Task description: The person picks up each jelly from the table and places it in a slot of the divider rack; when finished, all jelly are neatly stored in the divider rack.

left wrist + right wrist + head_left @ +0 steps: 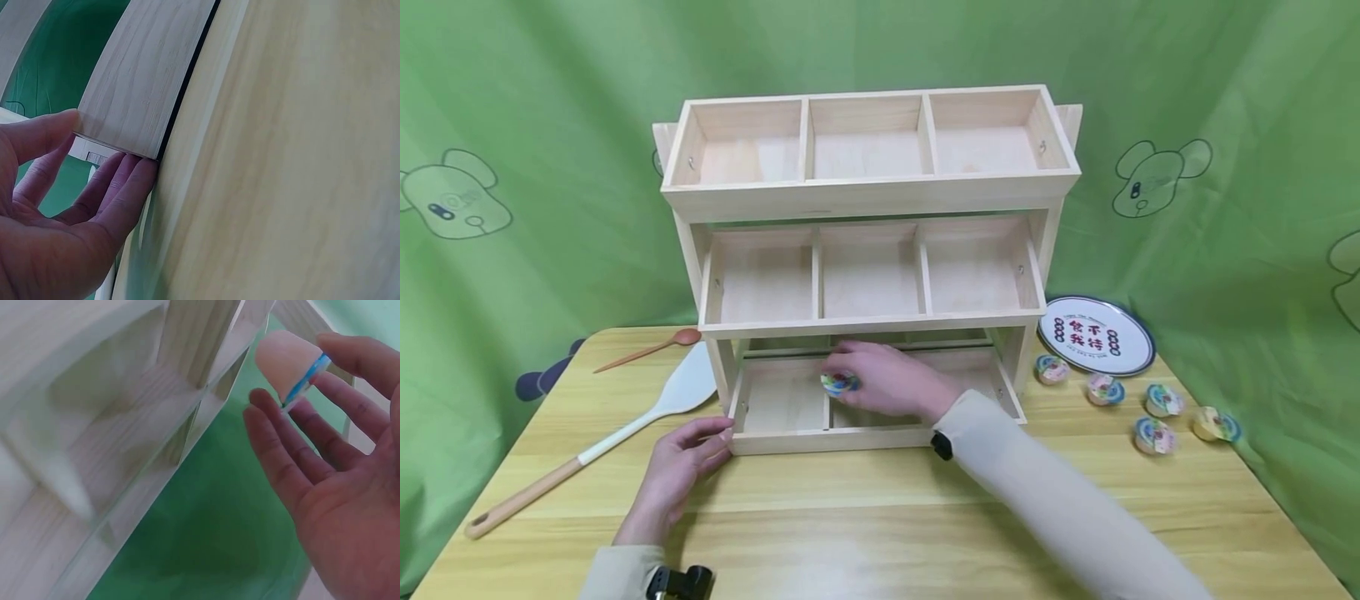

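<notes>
A three-tier wooden rack (871, 196) stands on the table, each tier split by dividers into three compartments. My right hand (891, 379) is in the lowest tier, near its left divider. Between thumb and fingers it pinches a small jelly cup (840, 383) with a colourful lid. In the right wrist view the cup (287, 359) shows a pale rounded body and blue rim. My left hand (688, 458) holds the front left corner of the lowest tier. The left wrist view shows the thumb at the upper edge of the board (147, 75) and fingertips at its lower edge.
Several jelly cups (1155, 436) lie right of the rack, beside an oval plate (1097, 362) with printed characters. At the left are a white spatula (688, 385) with a wooden handle and a small wooden spoon (685, 337). A green curtain (880, 42) hangs behind.
</notes>
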`<state>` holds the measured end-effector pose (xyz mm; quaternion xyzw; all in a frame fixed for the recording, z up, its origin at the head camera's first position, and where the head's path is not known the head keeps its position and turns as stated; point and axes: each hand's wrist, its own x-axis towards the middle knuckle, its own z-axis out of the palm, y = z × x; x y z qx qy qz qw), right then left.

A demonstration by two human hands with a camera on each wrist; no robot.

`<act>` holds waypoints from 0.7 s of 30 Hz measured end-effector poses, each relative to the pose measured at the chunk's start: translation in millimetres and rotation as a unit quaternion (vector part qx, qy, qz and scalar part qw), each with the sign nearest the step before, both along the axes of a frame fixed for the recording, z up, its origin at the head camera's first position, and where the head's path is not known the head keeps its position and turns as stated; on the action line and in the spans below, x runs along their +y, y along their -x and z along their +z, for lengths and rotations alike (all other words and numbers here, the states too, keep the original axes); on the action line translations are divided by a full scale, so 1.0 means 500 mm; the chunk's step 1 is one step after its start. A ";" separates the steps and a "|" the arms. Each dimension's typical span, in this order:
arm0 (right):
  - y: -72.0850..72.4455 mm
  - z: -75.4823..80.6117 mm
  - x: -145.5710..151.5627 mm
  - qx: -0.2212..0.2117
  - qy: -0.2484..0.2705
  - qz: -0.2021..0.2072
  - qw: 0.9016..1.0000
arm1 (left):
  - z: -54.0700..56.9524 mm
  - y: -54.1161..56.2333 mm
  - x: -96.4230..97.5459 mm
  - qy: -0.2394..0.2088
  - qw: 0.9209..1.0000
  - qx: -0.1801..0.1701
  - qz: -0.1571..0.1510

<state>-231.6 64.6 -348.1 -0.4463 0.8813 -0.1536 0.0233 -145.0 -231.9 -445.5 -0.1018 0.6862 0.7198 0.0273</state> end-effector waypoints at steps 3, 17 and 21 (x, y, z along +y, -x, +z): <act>0.006 -0.003 -0.027 0.000 -0.003 0.006 1.000 | 0.001 0.001 0.000 0.002 1.000 -0.003 -0.005; 0.030 -0.036 -0.153 -0.069 0.012 -0.039 0.997 | 0.000 -0.004 -0.004 -0.002 1.000 0.005 -0.005; 0.037 -0.047 -0.178 -0.078 0.009 -0.058 0.995 | 0.004 -0.002 -0.004 -0.002 1.000 0.006 -0.010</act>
